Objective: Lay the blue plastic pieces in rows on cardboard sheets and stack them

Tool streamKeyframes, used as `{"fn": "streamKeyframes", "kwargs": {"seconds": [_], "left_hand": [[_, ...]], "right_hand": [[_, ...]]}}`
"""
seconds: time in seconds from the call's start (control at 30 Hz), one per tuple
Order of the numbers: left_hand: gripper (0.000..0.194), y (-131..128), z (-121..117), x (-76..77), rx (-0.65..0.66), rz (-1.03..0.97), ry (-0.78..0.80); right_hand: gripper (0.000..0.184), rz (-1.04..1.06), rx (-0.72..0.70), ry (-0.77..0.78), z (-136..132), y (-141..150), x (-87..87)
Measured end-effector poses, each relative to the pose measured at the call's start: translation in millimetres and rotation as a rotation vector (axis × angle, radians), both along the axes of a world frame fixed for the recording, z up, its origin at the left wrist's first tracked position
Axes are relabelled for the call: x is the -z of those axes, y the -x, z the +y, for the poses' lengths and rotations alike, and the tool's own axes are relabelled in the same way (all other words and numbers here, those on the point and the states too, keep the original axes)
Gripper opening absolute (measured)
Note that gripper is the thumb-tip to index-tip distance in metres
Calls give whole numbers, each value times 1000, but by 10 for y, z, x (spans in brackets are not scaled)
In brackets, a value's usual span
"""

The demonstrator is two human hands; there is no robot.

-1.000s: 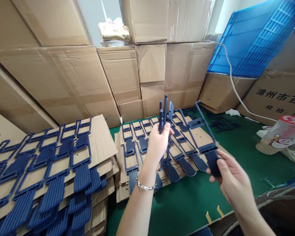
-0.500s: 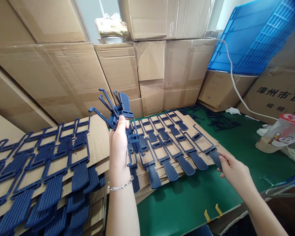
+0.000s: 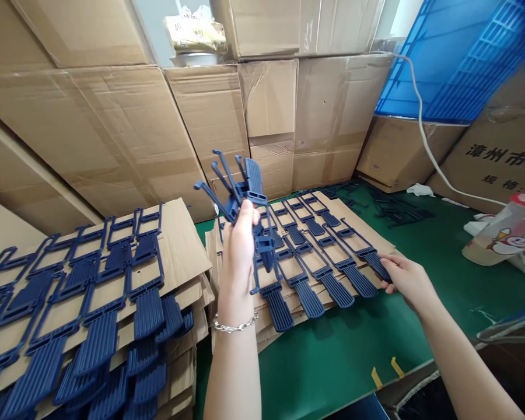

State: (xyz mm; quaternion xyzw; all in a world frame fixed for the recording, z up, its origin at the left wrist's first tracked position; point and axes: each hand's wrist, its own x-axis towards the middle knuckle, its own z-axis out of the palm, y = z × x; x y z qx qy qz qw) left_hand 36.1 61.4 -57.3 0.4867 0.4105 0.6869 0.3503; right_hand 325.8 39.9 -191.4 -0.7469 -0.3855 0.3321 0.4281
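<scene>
My left hand (image 3: 240,245) is raised at the centre, fingers closed round a bundle of dark blue plastic frame parts (image 3: 240,186) that stick up above the fist. A silver bracelet sits on that wrist. My right hand (image 3: 405,279) reaches out low on the right and pinches the ribbed end of the rightmost blue part (image 3: 367,256) lying on a cardboard sheet (image 3: 354,219). That sheet carries a row of several identical blue parts laid side by side.
A stack of cardboard sheets with more blue parts (image 3: 91,303) fills the left. Brown cartons (image 3: 114,128) wall the back. A green mat (image 3: 332,361) covers the table. A blue crate (image 3: 455,58), a white cable and a plastic cup (image 3: 503,233) are at the right.
My right hand set its blue part down on the sheet and now grips its end there. My left hand swung left with its bundle, then came back towards the centre.
</scene>
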Motion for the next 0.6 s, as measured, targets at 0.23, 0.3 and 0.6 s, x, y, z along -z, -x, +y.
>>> {"fn": "streamKeyframes", "kwargs": {"seconds": [0.23,0.3,0.6], "left_hand": [[40,-401,-6,84,256,89,117],[38,-460,-7,105,308,55,170],[22,-877,-326,137,616,-52,424]], "right_hand": [[47,-88,57,14,3,4,-10],[50,-211,59,65,-42,26,-47],[61,-297,56,-230,-533,104,-377]]}}
